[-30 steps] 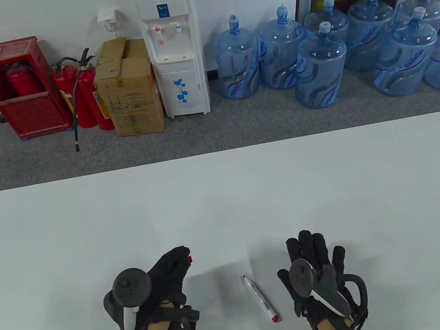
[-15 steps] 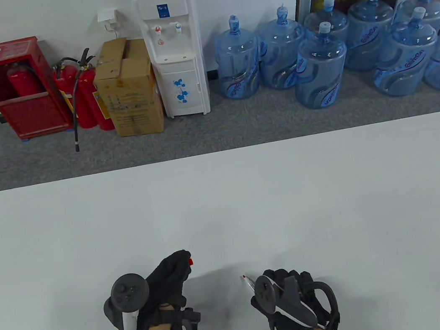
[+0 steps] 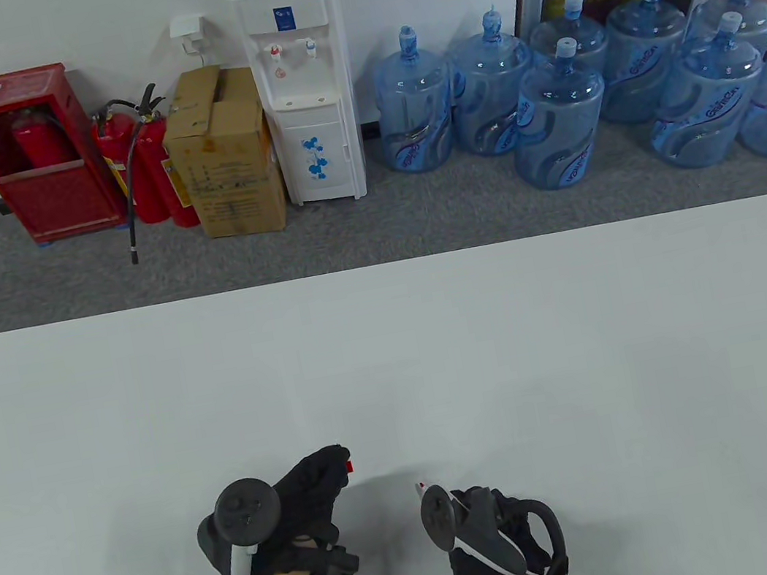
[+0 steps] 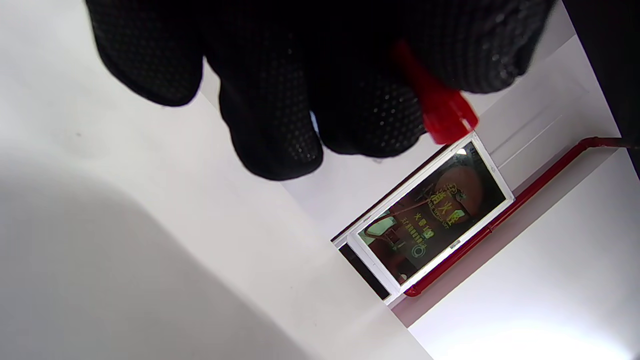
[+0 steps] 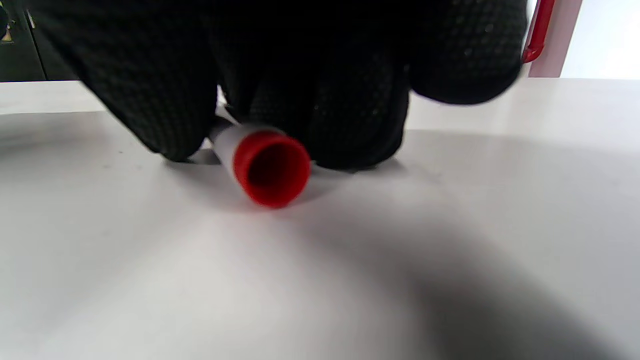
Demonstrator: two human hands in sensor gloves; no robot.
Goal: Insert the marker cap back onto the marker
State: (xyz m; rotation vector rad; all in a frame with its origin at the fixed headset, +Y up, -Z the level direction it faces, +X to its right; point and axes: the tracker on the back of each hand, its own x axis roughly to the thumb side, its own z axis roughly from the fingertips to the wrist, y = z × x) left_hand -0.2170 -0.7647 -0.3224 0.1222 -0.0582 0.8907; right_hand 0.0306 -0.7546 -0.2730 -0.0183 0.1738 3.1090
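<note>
Both held: marker (image 5: 260,160) under R hand (image 3: 497,531), cap (image 4: 440,107) in L hand (image 3: 301,495)

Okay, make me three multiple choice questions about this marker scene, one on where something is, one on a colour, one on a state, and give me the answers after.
1. Where is the marker cap?
A. In the left hand's fingers
B. Lying loose on the table
C. On the marker's tip

2. What colour is the end plug of the marker in the right wrist view?
A. Blue
B. Red
C. Green

3. What is the right hand doing?
A. Resting flat, far from the marker
B. Holding a water bottle
C. Closing its fingers around the marker at the table surface

Answers:
1. A, since the red cap pokes out from the left hand's fingertips.
2. B, as the hollow end facing the camera is red.
3. C, because gloved fingers wrap the white barrel just above the table.
</note>
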